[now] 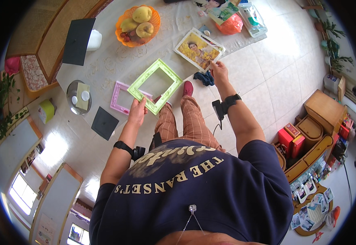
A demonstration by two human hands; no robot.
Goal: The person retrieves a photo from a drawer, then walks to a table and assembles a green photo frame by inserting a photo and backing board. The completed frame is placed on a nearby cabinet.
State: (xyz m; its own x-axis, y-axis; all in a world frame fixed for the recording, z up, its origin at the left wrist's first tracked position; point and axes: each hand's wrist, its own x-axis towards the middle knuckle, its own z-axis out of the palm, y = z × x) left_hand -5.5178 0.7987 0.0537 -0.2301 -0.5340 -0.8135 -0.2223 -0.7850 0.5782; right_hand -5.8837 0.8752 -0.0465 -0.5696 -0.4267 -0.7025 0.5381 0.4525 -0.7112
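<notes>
Head view: both hands gripped items.
Left hand (pixel 137 112) clasped green frame (pixel 146 76), long axis rising rightward; right hand (pixel 220 73) pinched photo (pixel 199 50), long axis descending rightward.

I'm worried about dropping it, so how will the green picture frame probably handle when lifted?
The green picture frame is probably stiff: its sides look straight though the left hand grips only one edge. It may be light for its size, since its middle is open. Its raised-looking pattern might make it less slippery.

Narrow gap between green frame (pixel 143 75) and photo (pixel 199 50), orange basket (pixel 158 25) beyond
</notes>
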